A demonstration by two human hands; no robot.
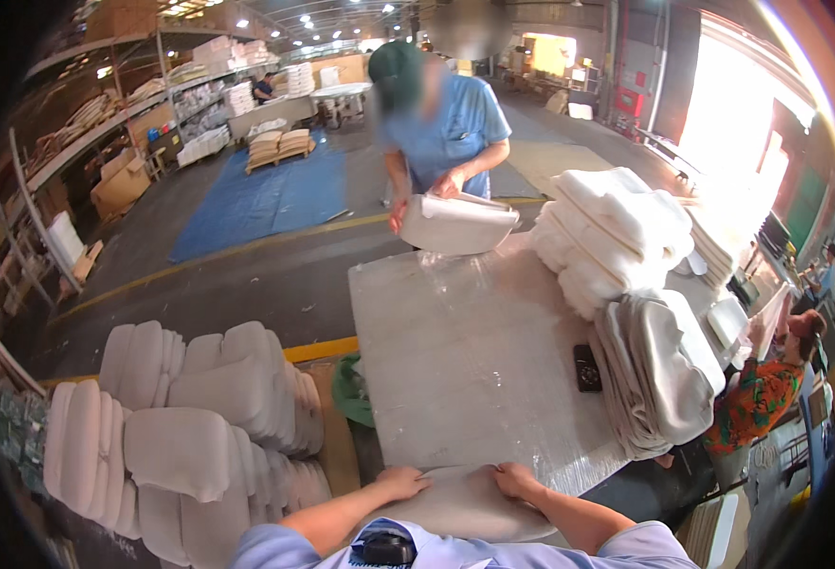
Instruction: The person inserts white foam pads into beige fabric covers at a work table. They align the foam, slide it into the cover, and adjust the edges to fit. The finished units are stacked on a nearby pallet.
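Note:
My left hand (402,481) and my right hand (517,480) both rest on the far edge of a pale grey foam pad (470,507) lying at the near edge of the grey table (465,351), fingers curled over its rim. Across the table a person in a blue shirt and green cap holds a similar white pad (455,225) with both hands.
A tall stack of white pads (612,232) and a leaning pile of grey covers (659,375) sit on the table's right side beside a small black device (586,368). More white pads (185,427) are stacked on the left. Another person sits at right. Shelving and a blue tarp lie beyond.

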